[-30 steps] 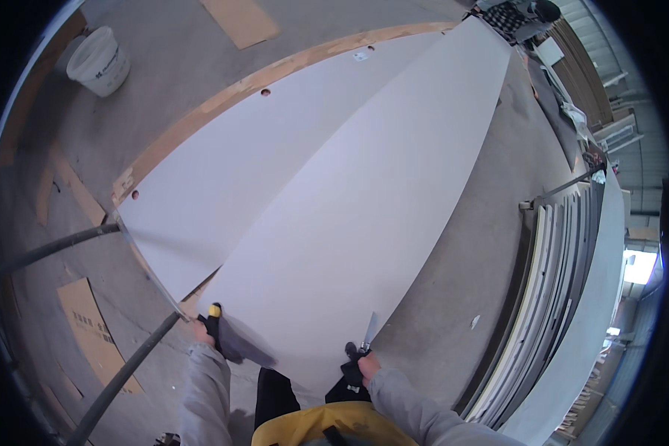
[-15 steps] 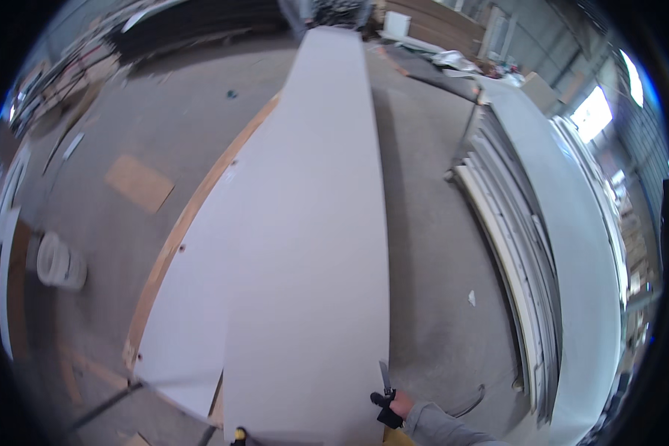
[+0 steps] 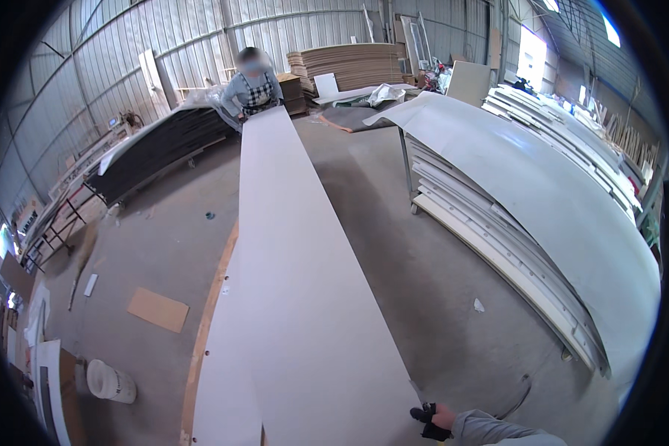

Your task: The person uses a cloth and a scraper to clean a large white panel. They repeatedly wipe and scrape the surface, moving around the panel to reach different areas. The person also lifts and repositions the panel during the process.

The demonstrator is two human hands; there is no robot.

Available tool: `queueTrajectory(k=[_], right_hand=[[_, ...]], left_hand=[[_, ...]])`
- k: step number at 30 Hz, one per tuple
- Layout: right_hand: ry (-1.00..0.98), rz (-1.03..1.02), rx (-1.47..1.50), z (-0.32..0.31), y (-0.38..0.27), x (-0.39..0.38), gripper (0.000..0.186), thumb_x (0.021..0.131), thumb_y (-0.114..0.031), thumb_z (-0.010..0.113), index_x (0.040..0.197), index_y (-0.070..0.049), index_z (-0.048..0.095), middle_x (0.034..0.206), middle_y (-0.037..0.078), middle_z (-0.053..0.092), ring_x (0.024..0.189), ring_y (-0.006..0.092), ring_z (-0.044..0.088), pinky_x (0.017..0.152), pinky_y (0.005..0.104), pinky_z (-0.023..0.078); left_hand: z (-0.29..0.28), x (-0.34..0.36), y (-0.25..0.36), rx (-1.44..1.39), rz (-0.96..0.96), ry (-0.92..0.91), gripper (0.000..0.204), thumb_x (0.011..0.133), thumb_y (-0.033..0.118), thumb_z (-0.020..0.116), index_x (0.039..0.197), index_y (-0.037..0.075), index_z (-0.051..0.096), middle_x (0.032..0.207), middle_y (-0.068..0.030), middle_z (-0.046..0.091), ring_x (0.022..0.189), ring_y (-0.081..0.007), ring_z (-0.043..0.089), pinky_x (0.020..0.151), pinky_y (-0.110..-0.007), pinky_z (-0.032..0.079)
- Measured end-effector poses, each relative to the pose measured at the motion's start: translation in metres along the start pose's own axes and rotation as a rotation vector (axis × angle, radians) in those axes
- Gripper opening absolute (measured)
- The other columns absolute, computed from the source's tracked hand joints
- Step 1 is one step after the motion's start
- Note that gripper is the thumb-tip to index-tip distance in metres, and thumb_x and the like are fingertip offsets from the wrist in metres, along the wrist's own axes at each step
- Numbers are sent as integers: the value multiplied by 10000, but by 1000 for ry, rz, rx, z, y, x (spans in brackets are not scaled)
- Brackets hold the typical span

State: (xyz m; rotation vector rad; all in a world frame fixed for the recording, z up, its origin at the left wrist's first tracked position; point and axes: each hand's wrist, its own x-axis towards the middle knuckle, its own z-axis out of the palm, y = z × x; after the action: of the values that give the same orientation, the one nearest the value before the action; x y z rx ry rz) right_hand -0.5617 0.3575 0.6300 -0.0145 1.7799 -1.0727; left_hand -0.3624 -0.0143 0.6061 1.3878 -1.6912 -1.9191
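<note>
A long white sheet (image 3: 297, 260) stretches from the lower edge of the view to a co-worker at its far end. My right hand (image 3: 432, 421), partly covered in black, grips its near right edge with dark-covered fingers over the top. A thin grey, blade-like piece (image 3: 416, 389) sticks up beside those fingers; its kind is unclear. My left hand is out of view. Under the sheet's left side shows another white panel (image 3: 227, 372) with a wooden edge strip (image 3: 209, 327) and small dark holes.
The co-worker (image 3: 256, 89) stands behind the sheet's far end. Stacked panels (image 3: 490, 223) under a drooping pale sheet (image 3: 543, 178) stand on the right. A white bucket (image 3: 113, 382), brown board (image 3: 158, 309) and dark stack (image 3: 167, 149) lie to the left.
The view has tilted up, bringing the co-worker and back wall into sight. The black and yellow fingertip at the sheet's near left edge has left the view. My right hand stays at the right edge.
</note>
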Motion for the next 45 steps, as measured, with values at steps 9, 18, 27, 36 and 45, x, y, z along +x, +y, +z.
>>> queueTrajectory(k=[9, 18, 27, 36, 45], right_hand=[[118, -51, 27, -3, -29, -45, 458, 807, -507, 638, 821, -50, 626, 561, 78, 578, 382, 169, 512, 331, 311, 379], [176, -364, 77, -35, -79, -31, 422, 847, -434, 630, 783, -17, 616, 608, -7, 512, 514, 93, 468, 465, 283, 402], [275, -339, 135, -69, -128, -23, 349, 862, -357, 636, 802, -14, 647, 627, -13, 542, 566, 74, 470, 490, 267, 392], [409, -356, 115, -99, -189, 17, 332, 883, -311, 613, 766, -1, 616, 623, -9, 548, 569, 69, 476, 486, 269, 398], [673, -554, 486, -111, -304, 119, 209, 873, -138, 612, 1004, 25, 620, 908, 16, 623, 794, 78, 559, 688, 215, 435]], left_hand=[[-14, -91, 10, 2, 55, -35, 318, 887, 302, 567, 1007, 9, 598, 886, -93, 631, 737, -171, 590, 647, -332, 477], [6, -76, 30, -1, 80, -100, 312, 887, 307, 567, 985, 13, 603, 867, -82, 628, 727, -163, 584, 636, -328, 474], [43, 15, 105, 58, 56, -122, 307, 886, 312, 568, 964, 17, 609, 847, -71, 626, 717, -154, 579, 626, -324, 470], [45, 82, 134, 17, -6, -85, 304, 886, 316, 569, 943, 21, 615, 828, -61, 623, 707, -146, 573, 616, -320, 467], [63, 255, 202, 68, 51, -279, 303, 886, 321, 570, 921, 25, 620, 808, -50, 620, 697, -137, 567, 605, -316, 464]])
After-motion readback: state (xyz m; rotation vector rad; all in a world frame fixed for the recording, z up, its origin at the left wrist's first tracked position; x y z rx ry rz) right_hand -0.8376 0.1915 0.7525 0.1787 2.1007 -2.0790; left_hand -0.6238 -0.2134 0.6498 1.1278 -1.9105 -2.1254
